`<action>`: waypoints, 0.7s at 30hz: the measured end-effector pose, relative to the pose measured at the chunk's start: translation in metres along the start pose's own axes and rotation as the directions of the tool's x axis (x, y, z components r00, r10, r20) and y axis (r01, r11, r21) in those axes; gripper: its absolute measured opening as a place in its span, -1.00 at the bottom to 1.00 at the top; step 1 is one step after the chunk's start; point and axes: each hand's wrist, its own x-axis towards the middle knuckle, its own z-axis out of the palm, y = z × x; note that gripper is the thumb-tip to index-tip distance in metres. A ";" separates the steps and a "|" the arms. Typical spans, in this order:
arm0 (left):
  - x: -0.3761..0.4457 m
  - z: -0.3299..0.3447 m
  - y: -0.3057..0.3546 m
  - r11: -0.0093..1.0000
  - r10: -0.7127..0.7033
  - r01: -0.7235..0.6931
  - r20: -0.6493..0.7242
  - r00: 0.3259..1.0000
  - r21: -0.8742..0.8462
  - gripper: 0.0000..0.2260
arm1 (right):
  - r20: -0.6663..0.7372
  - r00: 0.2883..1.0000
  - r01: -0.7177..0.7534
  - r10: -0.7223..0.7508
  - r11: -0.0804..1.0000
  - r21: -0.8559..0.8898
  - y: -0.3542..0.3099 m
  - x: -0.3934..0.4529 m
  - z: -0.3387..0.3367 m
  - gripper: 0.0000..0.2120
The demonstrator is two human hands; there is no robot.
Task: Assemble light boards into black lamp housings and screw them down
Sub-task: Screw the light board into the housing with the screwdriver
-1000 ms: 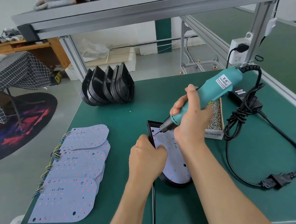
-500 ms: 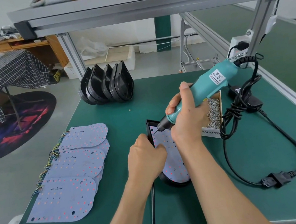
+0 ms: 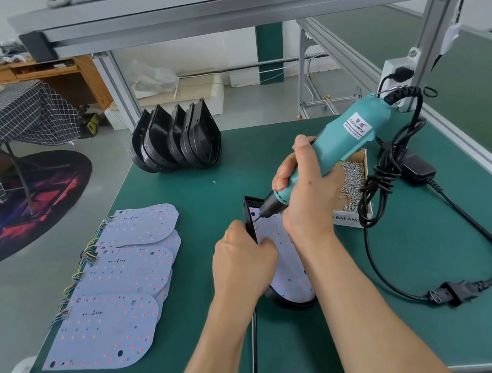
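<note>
Green bench mat (image 3: 193, 174): work sits centre-front, within easy reach of both arms. Open mat lies between the supplies and the job, and more toward the near edge.

Stack of spare black housings (image 3: 174, 142) stands on edge at the far side, well apart from the job, likely parked there to keep the centre free. Pile of loose light boards (image 3: 116, 281), fanned on the left with wire tails pointing off the mat's left edge, near the left arm for the next pick.

Black lamp housing (image 3: 288, 304) in work lies flat at centre with 1 light board (image 3: 292, 283) seated inside it. Cardboard screw box (image 3: 352, 184) sits just beside it on the right, close to the tool hand. The driver's black cord (image 3: 449, 216) loops over the right of the mat; judged a snag risk there.

Right hand (image 3: 305, 197) is wrapped around the teal electric screwdriver (image 3: 339, 145), tilted, bit down at the board's far-left corner. Left hand (image 3: 242, 265), fingers curled over the housing's left rim, steadies it against the driving push.
</note>
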 end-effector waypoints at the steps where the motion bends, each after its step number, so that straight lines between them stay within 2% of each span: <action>1: 0.000 0.000 0.000 1.000 -0.001 0.001 0.000 1.000 0.002 -0.81 | -0.002 1.000 -0.003 0.003 1.000 0.001 0.000 0.000 0.000 -0.86; 15: -0.002 -0.001 0.000 1.000 -0.007 0.007 0.001 1.000 0.006 -0.81 | 0.063 0.998 0.012 -0.012 1.000 -0.001 0.001 -0.001 -0.003 -0.90; 21: 0.002 -0.004 -0.007 0.998 -0.044 0.047 0.070 0.997 -0.048 -0.81 | 0.070 0.997 -0.012 0.010 0.999 0.030 -0.001 -0.003 -0.007 -0.84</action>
